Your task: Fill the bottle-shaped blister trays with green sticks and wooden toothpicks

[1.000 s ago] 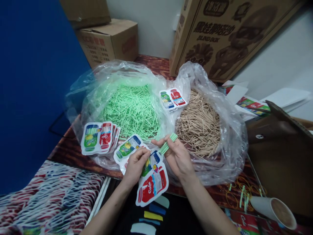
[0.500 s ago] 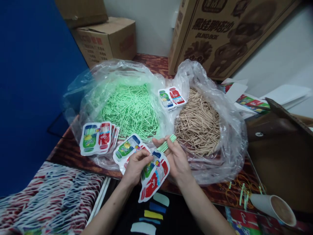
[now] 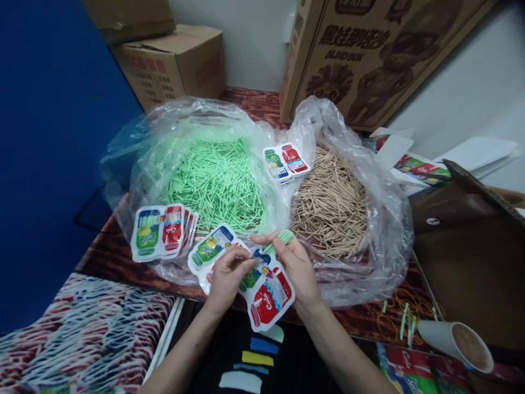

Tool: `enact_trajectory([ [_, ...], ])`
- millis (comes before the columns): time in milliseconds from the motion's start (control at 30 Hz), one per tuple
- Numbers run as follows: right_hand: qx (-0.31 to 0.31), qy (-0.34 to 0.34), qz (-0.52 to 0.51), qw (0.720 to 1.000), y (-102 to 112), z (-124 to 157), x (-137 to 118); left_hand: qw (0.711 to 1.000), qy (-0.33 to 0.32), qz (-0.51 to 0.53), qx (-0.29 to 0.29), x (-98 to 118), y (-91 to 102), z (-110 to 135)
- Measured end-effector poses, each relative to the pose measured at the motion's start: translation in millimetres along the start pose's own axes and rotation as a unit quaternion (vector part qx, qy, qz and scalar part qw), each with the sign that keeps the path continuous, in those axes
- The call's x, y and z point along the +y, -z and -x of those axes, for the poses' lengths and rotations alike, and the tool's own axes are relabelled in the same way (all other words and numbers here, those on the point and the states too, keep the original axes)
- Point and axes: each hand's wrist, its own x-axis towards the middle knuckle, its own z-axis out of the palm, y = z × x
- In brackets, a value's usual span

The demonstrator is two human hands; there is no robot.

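Note:
My left hand (image 3: 229, 276) pinches the edge of a jar-shaped printed pouch (image 3: 268, 298), green on one half and red "Cola" on the other. A bundle of pale green sticks (image 3: 283, 238) is gripped in my right hand (image 3: 297, 268), its lower end at the pouch's top edge. Whether the stick ends are inside the pouch is hard to tell. Under my left hand lies another pouch (image 3: 211, 249). Beyond my hands, loose green sticks (image 3: 219, 183) fill one clear plastic bag, and brown sticks (image 3: 332, 202) fill another.
Filled pouches (image 3: 158, 232) are stacked at left; more pouches (image 3: 286, 161) lie between the bags. A big pile of pouches (image 3: 82, 339) is at lower left. A tipped paper cup (image 3: 455, 345) and rubber bands (image 3: 389, 323) lie at right, beside an open carton (image 3: 471, 262). Cardboard boxes (image 3: 197, 60) stand behind.
The held pouch has swung to the right and turned more upright under my right hand. The green stick bundle has tilted and now sits lower at the pouch's edge.

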Motion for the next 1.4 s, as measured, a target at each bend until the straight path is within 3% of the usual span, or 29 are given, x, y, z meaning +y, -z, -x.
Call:
enact_trajectory([
  [200,-0.036,-0.014,-0.014,0.999,5,-9,-16,0.998,-0.038,-0.041,-0.024,4,2.0,-3],
  [333,-0.054,0.002,-0.052,0.997,6,-18,-23,0.999,-0.002,-0.012,-0.030,5,0.8,-3],
  [500,-0.065,0.011,-0.096,0.993,2,-21,-14,0.998,0.037,0.046,-0.019,0,-1.2,-2],
  [700,-0.020,-0.006,-0.017,1.000,3,-12,-3,0.992,0.078,0.100,-0.002,-13,-0.1,-1],
  [800,-0.056,-0.009,0.071,0.996,6,-6,-5,0.995,0.056,0.083,-0.001,-11,-0.9,-2],
  [900,-0.150,-0.024,0.210,0.966,13,-2,-14,0.996,0.030,0.084,-0.003,-7,-1.3,-4],
  [967,-0.174,-0.009,0.288,0.942,19,1,-22,0.995,0.028,0.092,0.004,-5,-1.3,-6],
  [1233,-0.160,0.190,0.503,0.828,18,9,-27,0.992,0.043,0.122,-0.003,-4,-5.4,-6],
  [1400,-0.102,0.227,0.510,0.823,21,9,-21,0.982,0.105,0.153,-0.033,-8,-4.3,-3],
])
